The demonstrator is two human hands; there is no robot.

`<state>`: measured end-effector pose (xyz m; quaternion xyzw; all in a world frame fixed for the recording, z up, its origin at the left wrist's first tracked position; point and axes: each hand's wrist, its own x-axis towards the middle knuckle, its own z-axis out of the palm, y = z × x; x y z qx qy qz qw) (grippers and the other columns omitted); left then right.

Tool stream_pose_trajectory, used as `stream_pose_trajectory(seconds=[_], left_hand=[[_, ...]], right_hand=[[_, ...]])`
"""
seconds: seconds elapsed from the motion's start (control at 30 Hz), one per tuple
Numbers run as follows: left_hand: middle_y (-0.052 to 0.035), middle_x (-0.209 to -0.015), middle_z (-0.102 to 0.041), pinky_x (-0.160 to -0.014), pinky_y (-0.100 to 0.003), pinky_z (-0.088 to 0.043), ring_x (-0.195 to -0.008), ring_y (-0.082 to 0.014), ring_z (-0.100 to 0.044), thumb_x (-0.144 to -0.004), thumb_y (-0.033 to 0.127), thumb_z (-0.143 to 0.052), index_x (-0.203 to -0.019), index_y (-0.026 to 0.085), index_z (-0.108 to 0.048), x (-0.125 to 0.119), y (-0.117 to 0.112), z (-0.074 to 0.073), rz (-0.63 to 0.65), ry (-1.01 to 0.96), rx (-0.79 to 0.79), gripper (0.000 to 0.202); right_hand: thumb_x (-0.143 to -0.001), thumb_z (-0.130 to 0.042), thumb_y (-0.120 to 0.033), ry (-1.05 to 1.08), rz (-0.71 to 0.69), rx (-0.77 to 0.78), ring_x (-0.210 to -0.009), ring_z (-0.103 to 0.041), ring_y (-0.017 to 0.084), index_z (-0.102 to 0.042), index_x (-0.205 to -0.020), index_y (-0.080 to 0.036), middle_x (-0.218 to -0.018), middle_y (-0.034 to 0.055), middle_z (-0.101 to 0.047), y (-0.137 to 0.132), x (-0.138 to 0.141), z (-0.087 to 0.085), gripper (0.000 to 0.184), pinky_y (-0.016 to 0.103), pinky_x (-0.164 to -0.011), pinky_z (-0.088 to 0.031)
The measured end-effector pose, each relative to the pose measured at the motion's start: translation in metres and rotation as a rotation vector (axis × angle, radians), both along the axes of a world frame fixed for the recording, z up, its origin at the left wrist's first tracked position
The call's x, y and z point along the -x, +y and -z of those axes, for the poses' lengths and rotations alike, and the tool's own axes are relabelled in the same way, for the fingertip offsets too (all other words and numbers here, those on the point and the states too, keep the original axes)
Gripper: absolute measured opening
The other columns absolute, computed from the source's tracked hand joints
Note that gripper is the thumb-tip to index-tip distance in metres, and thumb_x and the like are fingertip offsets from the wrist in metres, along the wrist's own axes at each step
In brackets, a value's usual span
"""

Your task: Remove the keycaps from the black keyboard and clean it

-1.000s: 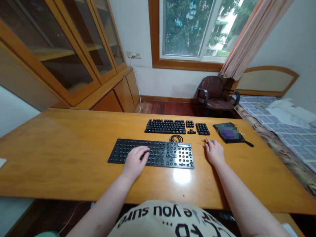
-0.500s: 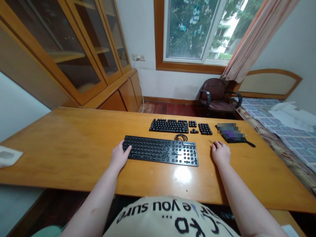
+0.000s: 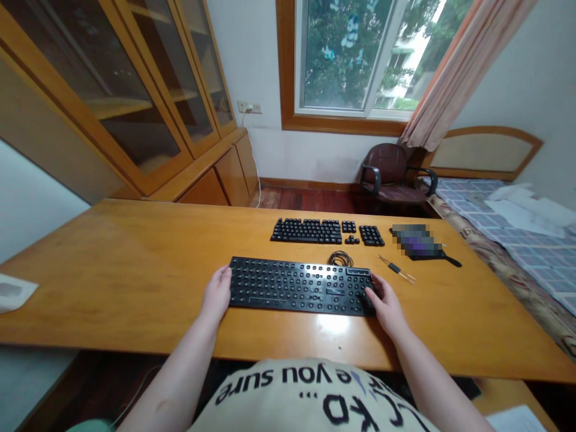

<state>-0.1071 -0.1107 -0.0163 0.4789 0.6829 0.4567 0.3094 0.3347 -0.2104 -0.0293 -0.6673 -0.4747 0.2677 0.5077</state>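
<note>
A black keyboard [image 3: 301, 287] with its keycaps off lies across the desk in front of me. My left hand [image 3: 218, 294] grips its left end, and my right hand [image 3: 384, 303] grips its right end with the thumb on top. Just behind the keyboard is its coiled black cable [image 3: 341, 258]. To the right of the cable lies a wire keycap puller [image 3: 395, 268] with a dark middle. Farther back, the loose black keycaps [image 3: 306, 230] are laid out in keyboard order, with the number pad keycaps [image 3: 371, 236] grouped at their right.
A black pouch [image 3: 418, 243], partly blurred, lies at the desk's right rear. White paper [image 3: 15, 292] rests at the left edge of the wooden desk [image 3: 148, 264]. Beyond the desk are a chair [image 3: 391, 171], a glass-door cabinet [image 3: 135, 108] and a bed [image 3: 522, 204].
My right hand has let go of the keycap puller, which now lies on the desk, and has taken the keyboard's right end. The keyboard has shifted slightly right and nearer to me.
</note>
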Motion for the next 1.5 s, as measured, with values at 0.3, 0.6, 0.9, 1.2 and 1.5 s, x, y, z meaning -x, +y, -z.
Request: stream_pose_trajectory(seconds=[0.3, 0.6, 0.9, 1.2, 1.5], left_hand=[[-0.0124, -0.106, -0.067, -0.093, -0.041, -0.046, -0.100, -0.0250, -0.062, -0.075, 0.042, -0.058, -0.109, 0.012, -0.061, -0.006, -0.002, -0.011, -0.002, -0.243, -0.092, 0.045], [-0.0133, -0.111, -0.066, -0.100, -0.044, -0.039, -0.107, -0.0264, -0.058, -0.071, 0.038, -0.062, -0.107, 0.010, -0.064, -0.006, 0.000, -0.011, -0.083, -0.375, -0.127, 0.046], [-0.0096, -0.107, -0.068, -0.096, -0.040, -0.042, -0.104, -0.0240, -0.060, -0.079, 0.029, -0.051, -0.103, 0.016, -0.067, -0.027, 0.005, -0.011, -0.060, -0.058, 0.017, 0.031], [-0.0085, -0.108, -0.066, -0.088, -0.034, -0.048, -0.097, -0.0202, -0.063, -0.085, 0.020, -0.038, -0.119, 0.019, -0.055, -0.040, 0.004, -0.003, 0.021, 0.128, 0.059, 0.038], [-0.0172, -0.126, -0.055, -0.103, -0.044, -0.037, -0.119, -0.0280, -0.050, -0.081, 0.035, -0.046, -0.127, 0.010, -0.047, -0.028, -0.020, 0.006, 0.226, 0.453, 0.005, 0.052]], right_hand=[[-0.078, -0.055, -0.057, 0.107, -0.370, 0.055, -0.123, -0.043, 0.031, -0.069, -0.102, -0.021, -0.130, 0.0104, -0.054, 0.011, -0.022, -0.066, 0.046, 0.045, -0.105, -0.028], [-0.074, -0.027, -0.080, 0.709, -0.719, 0.579, -0.083, -0.066, 0.027, -0.067, -0.096, -0.011, -0.090, 0.0148, -0.070, 0.031, -0.016, -0.059, 0.083, 0.039, -0.079, -0.046], [-0.072, -0.065, -0.052, 0.580, -0.331, 0.499, -0.062, -0.059, 0.016, -0.064, -0.079, -0.013, -0.069, 0.0046, -0.065, 0.008, -0.033, -0.052, 0.040, 0.026, -0.059, -0.044], [-0.072, -0.060, -0.049, -0.086, 0.153, 0.278, -0.060, -0.060, 0.019, -0.065, -0.081, -0.015, -0.065, 0.0062, -0.065, 0.010, -0.081, -0.047, 0.036, 0.029, -0.056, -0.045], [-0.081, -0.047, -0.030, -0.720, 0.418, 0.443, -0.104, -0.057, 0.031, -0.054, -0.121, -0.004, -0.114, 0.0237, -0.059, 0.064, -0.172, -0.063, 0.047, 0.040, -0.085, -0.043]])
